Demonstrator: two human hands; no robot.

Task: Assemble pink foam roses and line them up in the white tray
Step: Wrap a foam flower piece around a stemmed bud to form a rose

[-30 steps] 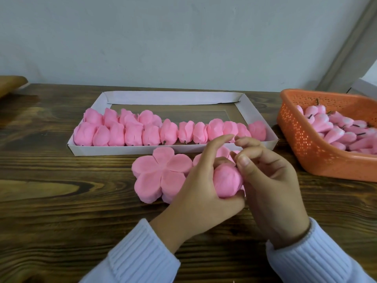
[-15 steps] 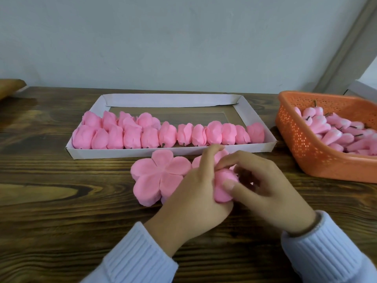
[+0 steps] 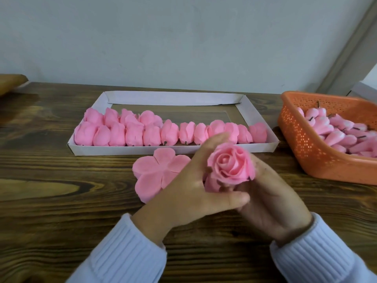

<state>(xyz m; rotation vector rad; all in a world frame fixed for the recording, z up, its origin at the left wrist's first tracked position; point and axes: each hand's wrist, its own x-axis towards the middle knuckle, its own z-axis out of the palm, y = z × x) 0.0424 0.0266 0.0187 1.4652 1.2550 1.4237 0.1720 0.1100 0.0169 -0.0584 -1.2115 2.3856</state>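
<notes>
The dark wooden table [image 3: 51, 190] carries the white tray [image 3: 173, 98], which stands toward the back wall. Right of the tray, well apart, an orange basket [image 3: 306, 152] holds pink buds [image 3: 342, 135] with short dark stems. Inside the tray, finished roses [image 3: 132, 133] lie along its near wall, doubled up at its left end. In front of the tray the left hand [image 3: 187, 188] and the right hand [image 3: 271, 201] together hold one rose [image 3: 230, 166], bloom facing up. The left pinches it between thumb and fingers, and the right curls round its base. A flat five-petal piece [image 3: 157, 172] lies just before the tray's near wall, partly under the left hand.
</notes>
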